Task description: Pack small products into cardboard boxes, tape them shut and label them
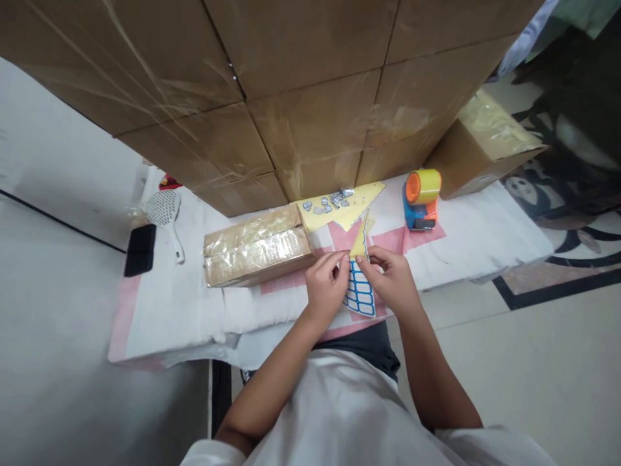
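Between my two hands is a sticker sheet (360,291) printed with rows of blue-edged white labels. Its upper part is a bare yellow strip (359,244) that bends upward. My left hand (328,278) pinches the sheet's left edge. On the other side, my right hand (391,278) grips it with thumb and fingers near where the yellow meets the labels. Just beyond lies a yellow paper (317,221) with several small grey-white pieces on it. A taped cardboard box (257,249) rests to the left of my left hand.
A wall of stacked cardboard boxes (310,129) rises behind the cloth-covered table (174,323). Right of my hands stands a tape dispenser (421,200), with another box (480,152) beyond it. A white hairbrush (165,210) and a black phone (140,250) lie at the left.
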`<move>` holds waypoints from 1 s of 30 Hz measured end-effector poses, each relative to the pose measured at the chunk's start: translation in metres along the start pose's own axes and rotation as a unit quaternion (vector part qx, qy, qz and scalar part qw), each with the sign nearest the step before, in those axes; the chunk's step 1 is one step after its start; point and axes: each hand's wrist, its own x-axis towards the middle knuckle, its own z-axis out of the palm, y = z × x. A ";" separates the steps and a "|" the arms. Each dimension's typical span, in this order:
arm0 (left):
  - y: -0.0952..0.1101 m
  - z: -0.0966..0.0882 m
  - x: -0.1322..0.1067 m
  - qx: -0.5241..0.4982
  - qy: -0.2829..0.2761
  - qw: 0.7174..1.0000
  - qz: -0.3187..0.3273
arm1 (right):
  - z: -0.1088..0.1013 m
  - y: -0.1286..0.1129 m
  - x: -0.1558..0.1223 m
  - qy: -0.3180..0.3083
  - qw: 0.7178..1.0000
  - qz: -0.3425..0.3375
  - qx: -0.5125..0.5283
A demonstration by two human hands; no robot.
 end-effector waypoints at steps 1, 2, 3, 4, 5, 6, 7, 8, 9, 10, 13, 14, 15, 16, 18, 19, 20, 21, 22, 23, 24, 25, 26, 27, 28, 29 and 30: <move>0.000 0.000 -0.001 0.000 0.008 1.000 -0.007 | 0.000 0.001 -0.001 0.003 1.000 0.007 0.008; -0.001 0.000 -0.002 -0.001 0.020 1.000 -0.009 | -0.001 0.003 -0.001 0.006 1.000 0.017 0.020; -0.001 0.000 -0.003 -0.003 0.034 0.999 -0.008 | -0.003 0.005 0.000 0.009 0.999 0.029 0.036; -0.002 0.000 -0.004 -0.009 0.048 0.999 -0.008 | -0.005 0.010 0.003 0.014 0.997 0.043 0.054; -0.002 -0.001 -0.006 -0.019 0.059 0.998 -0.008 | -0.009 0.016 0.007 0.022 0.996 0.057 0.070; -0.002 -0.002 -0.009 -0.032 0.066 0.997 -0.008 | -0.014 0.023 0.013 0.031 0.994 0.069 0.079; -0.002 -0.003 -0.011 -0.047 0.065 0.997 -0.007 | -0.019 0.033 0.022 0.039 0.993 0.080 0.077; -0.002 -0.004 -0.014 -0.061 0.063 0.996 -0.005 | -0.026 0.043 0.032 0.046 0.993 0.090 0.064; -0.002 -0.004 -0.017 -0.071 0.059 0.996 -0.001 | -0.032 0.053 0.043 0.050 0.993 0.102 0.038; -0.002 -0.005 -0.020 -0.076 0.055 0.996 0.006 | -0.039 0.063 0.055 0.058 0.992 0.114 0.000; -0.003 -0.008 -0.025 -0.079 0.041 0.996 0.009 | -0.051 0.081 0.085 0.123 0.973 0.118 -0.158; -0.003 -0.009 -0.026 -0.084 0.036 0.996 0.003 | -0.052 0.081 0.089 0.155 0.961 0.090 -0.211; -0.003 -0.010 -0.027 -0.090 0.033 0.995 -0.008 | -0.051 0.078 0.090 0.184 0.949 0.048 -0.252; -0.003 -0.012 -0.027 -0.095 0.033 0.995 -0.024 | -0.048 0.072 0.088 0.202 0.940 -0.001 -0.275; -0.003 -0.014 -0.027 -0.104 0.043 0.992 -0.064 | -0.039 0.053 0.074 0.184 0.947 -0.071 -0.252; -0.003 -0.015 -0.027 -0.109 0.047 0.989 -0.086 | -0.033 0.042 0.065 0.145 0.963 -0.080 -0.212; -0.004 -0.015 -0.027 -0.116 0.046 0.987 -0.106 | -0.026 0.032 0.055 0.089 0.980 -0.074 -0.163; -0.004 -0.016 -0.027 -0.124 0.039 0.984 -0.121 | -0.020 0.022 0.045 0.029 0.991 -0.062 -0.118; -0.005 -0.017 -0.028 -0.131 0.027 0.983 -0.130 | -0.014 0.014 0.037 -0.026 0.995 -0.051 -0.085; -0.005 -0.018 -0.029 -0.133 0.011 0.982 -0.134 | -0.008 0.007 0.030 -0.069 0.994 -0.047 -0.070; -0.006 -0.019 -0.029 -0.130 -0.004 0.983 -0.132 | -0.004 0.002 0.025 -0.097 0.992 -0.053 -0.068; -0.005 -0.021 -0.030 -0.122 -0.015 0.985 -0.125 | 0.000 -0.002 0.021 -0.112 0.989 -0.065 -0.072; -0.005 -0.022 -0.031 -0.111 -0.020 0.987 -0.115 | 0.002 -0.006 0.019 -0.121 0.987 -0.079 -0.077; -0.004 -0.024 -0.031 -0.098 -0.021 0.990 -0.102 | 0.003 -0.008 0.018 -0.128 0.984 -0.093 -0.081; -0.003 -0.026 -0.031 -0.084 -0.019 0.992 -0.090 | 0.004 -0.011 0.018 -0.135 0.981 -0.106 -0.085; -0.002 -0.028 -0.030 -0.072 -0.015 0.994 -0.076 | 0.003 -0.014 0.018 -0.142 0.978 -0.120 -0.091; 0.000 -0.030 -0.029 -0.060 -0.010 0.996 -0.063 | 0.003 -0.017 0.017 -0.148 0.975 -0.135 -0.101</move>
